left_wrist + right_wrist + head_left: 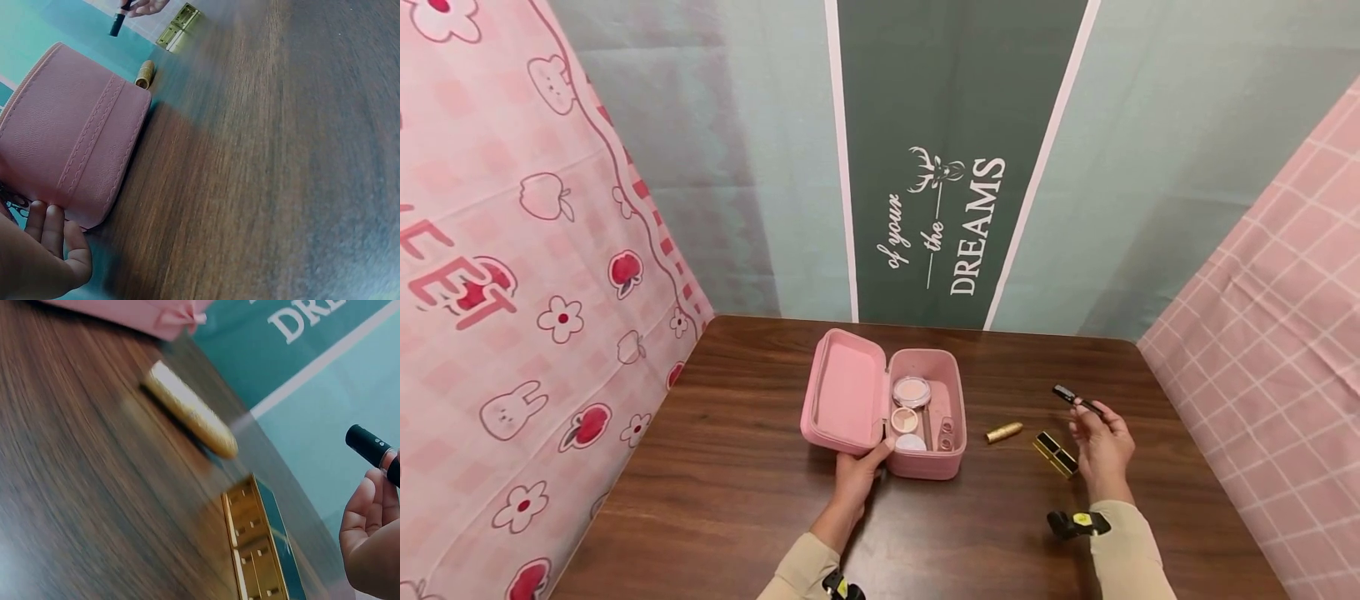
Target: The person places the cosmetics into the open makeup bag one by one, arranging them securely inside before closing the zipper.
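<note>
A pink makeup case stands on the table with its lid folded out to the left. My left hand grips the case at its front left corner, by the hinge; in the left wrist view its fingertips meet the stitched pink side. Off to the right, my right hand pinches a slim black cosmetic tube above the table. The right wrist view shows white marks on this tube and a clear band by the fingers. Below that hand lies a gold-edged black compact.
Inside the case sit round compacts, a brown stick and a small clear container. A gold bullet-shaped tube lies between case and black compact. Printed cloths hang behind and beside the wooden table.
</note>
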A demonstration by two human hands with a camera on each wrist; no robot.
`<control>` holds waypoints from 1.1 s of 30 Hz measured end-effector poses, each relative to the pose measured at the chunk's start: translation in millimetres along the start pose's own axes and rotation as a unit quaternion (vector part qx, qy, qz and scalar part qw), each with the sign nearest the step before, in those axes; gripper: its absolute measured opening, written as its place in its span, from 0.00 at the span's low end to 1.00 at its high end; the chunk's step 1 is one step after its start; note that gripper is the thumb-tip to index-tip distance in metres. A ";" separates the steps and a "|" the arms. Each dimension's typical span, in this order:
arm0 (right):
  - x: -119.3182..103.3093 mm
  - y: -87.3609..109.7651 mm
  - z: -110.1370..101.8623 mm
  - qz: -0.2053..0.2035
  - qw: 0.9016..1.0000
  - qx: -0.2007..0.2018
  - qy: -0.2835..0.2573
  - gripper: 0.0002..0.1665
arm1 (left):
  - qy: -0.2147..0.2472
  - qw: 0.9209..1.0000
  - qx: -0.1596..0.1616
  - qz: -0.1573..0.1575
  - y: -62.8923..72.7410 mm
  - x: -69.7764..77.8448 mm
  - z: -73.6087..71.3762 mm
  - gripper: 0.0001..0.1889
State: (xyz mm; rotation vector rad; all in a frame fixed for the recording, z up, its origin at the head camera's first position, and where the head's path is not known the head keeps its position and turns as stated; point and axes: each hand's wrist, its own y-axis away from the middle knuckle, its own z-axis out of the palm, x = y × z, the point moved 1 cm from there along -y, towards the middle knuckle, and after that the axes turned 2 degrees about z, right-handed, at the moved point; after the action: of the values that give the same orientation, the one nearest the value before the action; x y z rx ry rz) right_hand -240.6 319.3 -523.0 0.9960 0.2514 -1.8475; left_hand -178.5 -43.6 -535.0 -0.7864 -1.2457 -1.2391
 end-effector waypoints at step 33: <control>24.0 28.7 74.4 0.018 0.983 -0.178 0.043 0.14 | -0.001 1.000 0.001 0.001 -5.1 -10.8 -2.1 0.26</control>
State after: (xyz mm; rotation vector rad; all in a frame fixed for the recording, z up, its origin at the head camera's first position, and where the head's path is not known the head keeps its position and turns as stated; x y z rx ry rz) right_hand -259.9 247.4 -485.6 0.8232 0.5901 -1.6540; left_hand -181.5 -44.0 -546.6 -0.7877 -1.2482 -1.2342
